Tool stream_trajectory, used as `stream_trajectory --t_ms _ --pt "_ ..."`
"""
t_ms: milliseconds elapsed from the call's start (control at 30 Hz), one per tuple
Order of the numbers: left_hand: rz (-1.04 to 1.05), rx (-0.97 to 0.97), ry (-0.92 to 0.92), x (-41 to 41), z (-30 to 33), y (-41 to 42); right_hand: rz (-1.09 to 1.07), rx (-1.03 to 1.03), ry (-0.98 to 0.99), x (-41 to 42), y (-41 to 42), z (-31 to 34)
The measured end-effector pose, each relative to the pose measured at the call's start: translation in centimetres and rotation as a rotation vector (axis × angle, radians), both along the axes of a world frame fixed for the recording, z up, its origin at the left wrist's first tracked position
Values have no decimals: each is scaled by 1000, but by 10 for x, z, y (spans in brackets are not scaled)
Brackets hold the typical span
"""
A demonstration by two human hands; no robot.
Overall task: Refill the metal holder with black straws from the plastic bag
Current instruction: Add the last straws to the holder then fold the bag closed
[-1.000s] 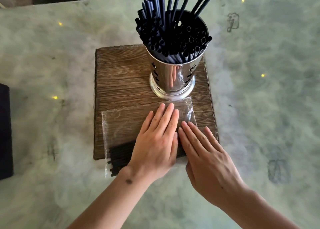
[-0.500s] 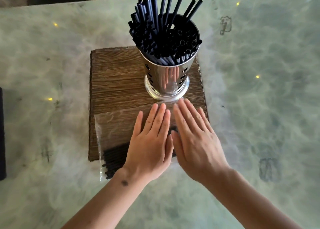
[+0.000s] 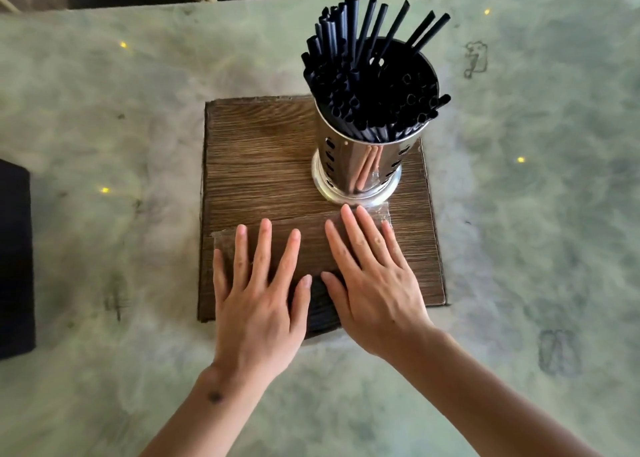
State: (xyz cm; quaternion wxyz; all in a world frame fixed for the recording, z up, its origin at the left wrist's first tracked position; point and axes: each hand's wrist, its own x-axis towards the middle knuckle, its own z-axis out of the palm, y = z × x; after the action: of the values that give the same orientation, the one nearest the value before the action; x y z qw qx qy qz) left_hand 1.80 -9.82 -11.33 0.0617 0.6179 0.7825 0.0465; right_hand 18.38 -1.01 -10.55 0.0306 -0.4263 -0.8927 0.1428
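Both hands lay flat with straight, spread fingers on the clear plastic bag, gripping nothing: the left hand pressed its left part and the right hand its right part, fingertips pointing far toward the holder. The bag rested across the near half of the square brown wooden board, its long axis running left to right. The few loose black straws left inside showed as a dark bundle between the two thumbs at the near edge, also lying left to right, so they sat just under both palms, about equally close to either hand. Which end of the bag was open could not be told. The perforated shiny metal holder stood upright on the far right part of the board, just beyond the right fingertips, and was already crowded with upright black straws, some leaning outward. That packed rim seemed the main obstacle to any further insertion. The board sat on a pale green marbled tabletop, with a flat black object at the left edge, well apart.
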Motion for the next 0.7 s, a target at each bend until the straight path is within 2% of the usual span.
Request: stream_trajectory --t_ms 333,700 --pt "-23 -9 -10 -3 -8 -3 -16 28 -17 1 -2 -11" --pt "-17 -123 -47 -4 -1 4 -15 2 -64 -2 3 -4"
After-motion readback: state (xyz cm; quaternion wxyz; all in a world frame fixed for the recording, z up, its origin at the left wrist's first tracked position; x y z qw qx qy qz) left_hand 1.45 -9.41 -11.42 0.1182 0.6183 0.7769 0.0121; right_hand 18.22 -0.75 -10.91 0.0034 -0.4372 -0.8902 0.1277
